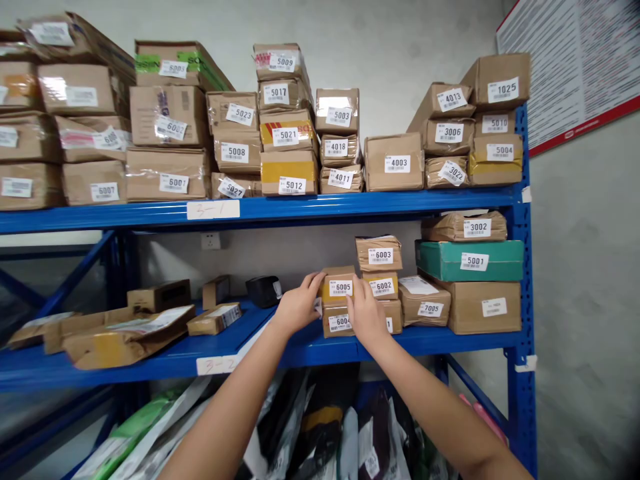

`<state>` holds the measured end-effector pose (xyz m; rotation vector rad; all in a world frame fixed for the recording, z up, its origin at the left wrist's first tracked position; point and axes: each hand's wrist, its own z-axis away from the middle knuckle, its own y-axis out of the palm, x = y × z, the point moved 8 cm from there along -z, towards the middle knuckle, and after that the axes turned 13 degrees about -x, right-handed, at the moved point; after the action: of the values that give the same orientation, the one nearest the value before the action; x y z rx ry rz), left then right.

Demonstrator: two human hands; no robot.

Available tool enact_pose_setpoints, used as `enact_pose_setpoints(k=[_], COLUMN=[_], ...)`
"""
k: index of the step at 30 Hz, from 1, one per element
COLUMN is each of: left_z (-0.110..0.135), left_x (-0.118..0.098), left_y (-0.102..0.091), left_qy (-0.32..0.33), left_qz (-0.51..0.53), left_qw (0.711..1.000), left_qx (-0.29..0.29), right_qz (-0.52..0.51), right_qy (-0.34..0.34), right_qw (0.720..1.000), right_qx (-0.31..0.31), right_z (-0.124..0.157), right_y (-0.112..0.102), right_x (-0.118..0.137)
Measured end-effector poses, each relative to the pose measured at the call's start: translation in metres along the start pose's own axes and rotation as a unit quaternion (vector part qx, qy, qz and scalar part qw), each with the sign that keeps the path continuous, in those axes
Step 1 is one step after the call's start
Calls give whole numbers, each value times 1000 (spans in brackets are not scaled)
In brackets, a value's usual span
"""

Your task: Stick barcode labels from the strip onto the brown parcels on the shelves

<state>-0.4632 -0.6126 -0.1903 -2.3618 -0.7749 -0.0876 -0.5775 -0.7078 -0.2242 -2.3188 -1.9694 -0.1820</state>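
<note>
A small brown parcel labelled 6005 (339,287) rests on top of parcel 6004 (334,322) on the middle blue shelf (310,347). My left hand (298,308) grips its left side. Its right side is held by my right hand (367,317), whose fingers also lie across the front of 6004. Right beside them stand parcels 6002 (381,285) and 6003 (379,253), stacked.
To the right sit parcel 7005 (424,300), a green box 5001 (469,260) and 3002 (464,227). The upper shelf (260,208) carries several numbered cartons. Loose flat parcels (120,333) and a black device (263,291) lie left. Bagged parcels (320,433) fill the space below.
</note>
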Motion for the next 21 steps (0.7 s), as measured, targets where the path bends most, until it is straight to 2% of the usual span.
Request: enact_pose_setpoints(k=[3, 6, 9, 12, 14, 17, 19, 21], left_z=[-1, 6, 32, 80, 117, 158, 177, 194], left_x=[2, 2, -1, -8, -12, -14, -10, -6], left_y=[0, -7, -22, -37, -44, -41, -36, -27], left_qy=[-26, -51, -95, -129, -144, -179, -252, -342], left_qz=[0, 2, -1, -10, 4, 110, 223, 313], left_qw=[1000, 999, 991, 971, 947, 909, 856, 782], left_qx=[10, -17, -91, -201, -287, -359, -393, -417], right_qz=[-11, -84, -194, -276, -307, -319, -331, -351], right_qy=[26, 65, 105, 69, 12, -49, -78, -110], right_qw=[1000, 994, 975, 958, 948, 938, 931, 923], right_qx=[-2, -3, -18, -46, -81, -128, -132, -113], right_z=[-2, -4, 1, 21, 40, 67, 78, 82], right_y=[-1, -5, -16, -36, -53, -77, -90, -101], right_x=[3, 1, 0, 8, 18, 31, 41, 56])
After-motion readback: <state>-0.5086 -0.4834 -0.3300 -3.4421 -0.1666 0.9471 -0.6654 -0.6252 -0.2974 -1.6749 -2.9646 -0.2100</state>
